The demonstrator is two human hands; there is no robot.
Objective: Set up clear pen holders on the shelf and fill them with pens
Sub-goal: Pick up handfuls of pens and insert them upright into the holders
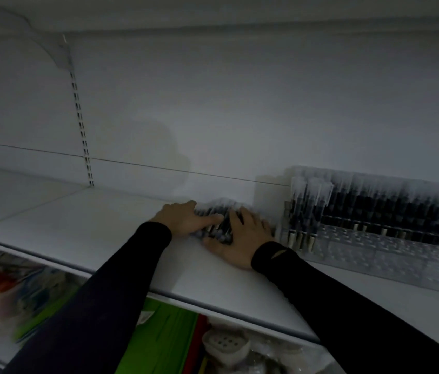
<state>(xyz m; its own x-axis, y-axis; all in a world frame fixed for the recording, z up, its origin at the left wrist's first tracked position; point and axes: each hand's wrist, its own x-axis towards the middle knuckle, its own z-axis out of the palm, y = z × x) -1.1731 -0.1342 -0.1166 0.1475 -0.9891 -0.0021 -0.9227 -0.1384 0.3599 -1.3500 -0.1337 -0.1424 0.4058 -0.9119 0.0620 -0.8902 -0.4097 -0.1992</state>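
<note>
A bundle of black pens (217,217) with clear caps lies on the white shelf (99,225), blurred by motion. My left hand (186,218) grips the bundle from its left side, fingers curled over the pens. My right hand (242,238) lies over the bundle's right and near side, thumb under the pens' near ends. Just to the right stands a clear pen holder (369,238) with rows of holes; its back rows are filled with upright black pens (375,209), its front rows bare.
The shelf's white back wall carries a slotted upright (83,130) at the left. Below the shelf's front edge lie a green packet (159,341), colourful packets at the far left and a white plastic item (226,344). Another shelf overhangs above.
</note>
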